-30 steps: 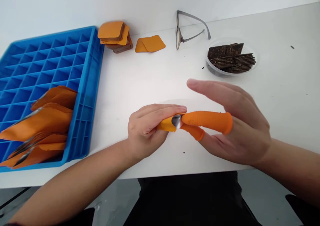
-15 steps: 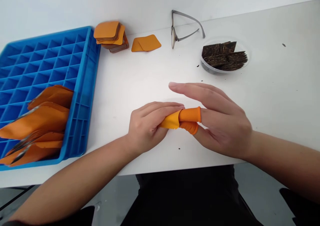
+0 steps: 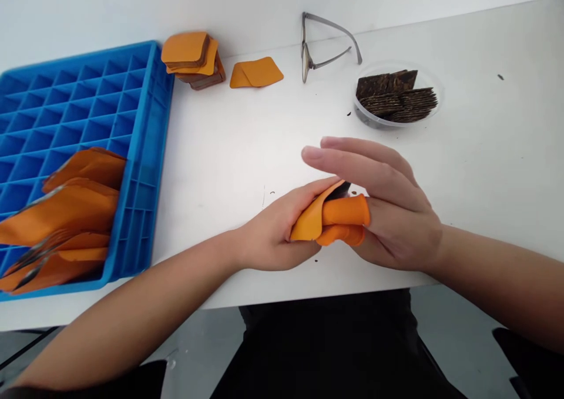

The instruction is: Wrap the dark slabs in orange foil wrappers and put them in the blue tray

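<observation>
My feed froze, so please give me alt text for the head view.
The left hand holds an open orange pouch; the right hand, wearing orange finger covers, is at its mouth. On the white table, a blue divided crate holding more pouches stands left; an orange stack, glasses and a clear tub of dark sheets lie farther back.

Plain smooth white wall [image 3: 247, 5] across the back, meeting a flat white tabletop [image 3: 215, 143] — they join on a slant, rising toward the R. Light's soft n bright tbh, whitest around mid-table, greyer over on the R side. Down below there's a shiny grey floor [image 3: 200, 340], plus a thin straight black bar [image 3: 29, 349] bottom L — can't tell what it's part of.
</observation>
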### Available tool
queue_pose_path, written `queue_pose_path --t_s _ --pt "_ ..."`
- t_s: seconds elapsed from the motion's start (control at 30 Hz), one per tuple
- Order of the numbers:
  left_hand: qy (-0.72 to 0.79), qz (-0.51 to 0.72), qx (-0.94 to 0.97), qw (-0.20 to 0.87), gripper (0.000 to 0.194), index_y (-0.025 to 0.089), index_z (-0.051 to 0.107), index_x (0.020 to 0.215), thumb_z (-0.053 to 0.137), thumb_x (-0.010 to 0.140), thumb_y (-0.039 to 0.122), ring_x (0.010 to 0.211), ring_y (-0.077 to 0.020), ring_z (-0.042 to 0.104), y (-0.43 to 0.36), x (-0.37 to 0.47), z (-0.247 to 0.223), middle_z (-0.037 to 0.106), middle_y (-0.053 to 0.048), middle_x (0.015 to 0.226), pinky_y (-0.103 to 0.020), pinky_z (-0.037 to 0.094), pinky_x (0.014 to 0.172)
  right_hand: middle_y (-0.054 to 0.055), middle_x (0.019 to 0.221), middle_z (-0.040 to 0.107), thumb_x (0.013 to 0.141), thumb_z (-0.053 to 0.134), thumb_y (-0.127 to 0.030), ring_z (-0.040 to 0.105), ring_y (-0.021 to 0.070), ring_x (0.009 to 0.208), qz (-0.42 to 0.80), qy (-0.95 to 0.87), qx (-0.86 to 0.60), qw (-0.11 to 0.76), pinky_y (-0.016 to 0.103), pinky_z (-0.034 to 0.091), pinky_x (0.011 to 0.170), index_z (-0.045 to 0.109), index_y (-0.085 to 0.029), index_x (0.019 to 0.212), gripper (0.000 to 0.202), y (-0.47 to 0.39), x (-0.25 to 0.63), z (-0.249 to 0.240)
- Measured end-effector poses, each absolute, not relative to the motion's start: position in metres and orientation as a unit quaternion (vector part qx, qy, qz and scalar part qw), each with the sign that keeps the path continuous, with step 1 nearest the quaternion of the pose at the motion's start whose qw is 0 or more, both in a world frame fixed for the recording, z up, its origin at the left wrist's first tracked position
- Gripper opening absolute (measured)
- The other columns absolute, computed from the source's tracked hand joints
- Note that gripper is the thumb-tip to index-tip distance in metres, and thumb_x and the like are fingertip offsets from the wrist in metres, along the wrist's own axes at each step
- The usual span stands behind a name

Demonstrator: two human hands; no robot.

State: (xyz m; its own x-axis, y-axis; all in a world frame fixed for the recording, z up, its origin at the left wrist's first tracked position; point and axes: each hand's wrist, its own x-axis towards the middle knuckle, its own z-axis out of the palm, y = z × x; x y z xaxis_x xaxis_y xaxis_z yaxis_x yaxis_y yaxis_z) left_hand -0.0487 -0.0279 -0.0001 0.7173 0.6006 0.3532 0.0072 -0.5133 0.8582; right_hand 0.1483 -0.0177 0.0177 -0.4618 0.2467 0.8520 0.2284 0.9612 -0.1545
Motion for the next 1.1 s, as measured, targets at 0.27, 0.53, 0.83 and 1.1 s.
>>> queue_pose_path --t_s 0.27,0.53,0.83,1.1 --pt "0.212 0.356 0.777 0.474 0.043 0.028 0.043 0.120 0.064 0.086 0.011 0.072 -0.0144 0.056 -0.029 -0.046 -0.003 0.054 -0.001 0.091 -0.027 0.051 0.053 0.010 0.137 0.069 0.089 0.060 -0.008 0.060 0.0256 0.135 0.011 -0.889 -0.152 0.431 0.042 0.065 0.098 0.060 -0.022 0.082 0.017 -0.019 0.149 0.012" --pt "0.213 0.384 0.763 0.475 0.044 0.028 0.046 0.123 0.072 0.089 0.038 0.063 -0.0130 0.046 -0.028 -0.047 -0.013 0.050 0.001 0.082 -0.029 0.046 0.053 0.009 0.143 0.064 0.090 0.072 -0.033 0.054 0.0325 0.141 0.008 -0.904 -0.191 0.383 0.050 0.063 0.098 0.063 -0.024 0.092 0.013 -0.020 0.153 0.015" --pt "0.204 0.376 0.751 0.503 0.054 0.028 0.044 0.129 0.076 0.085 0.029 0.074 -0.0180 0.063 -0.030 -0.047 -0.010 0.065 -0.004 0.097 -0.032 0.056 0.066 0.002 0.149 0.057 0.088 0.074 -0.047 0.052 0.0315 0.142 -0.006 -0.896 -0.205 0.393 0.051 0.059 0.105 0.060 -0.025 0.082 0.027 -0.015 0.155 0.012" --pt "0.204 0.386 0.759 0.484 0.042 0.025 0.046 0.123 0.070 0.090 0.035 0.069 -0.0174 0.065 -0.027 -0.049 -0.010 0.067 -0.004 0.087 -0.030 0.056 0.063 0.004 0.150 0.057 0.087 0.071 -0.058 0.049 0.0345 0.145 0.021 -0.899 -0.245 0.363 0.054 0.057 0.107 0.060 -0.024 0.080 0.036 -0.017 0.157 0.014"
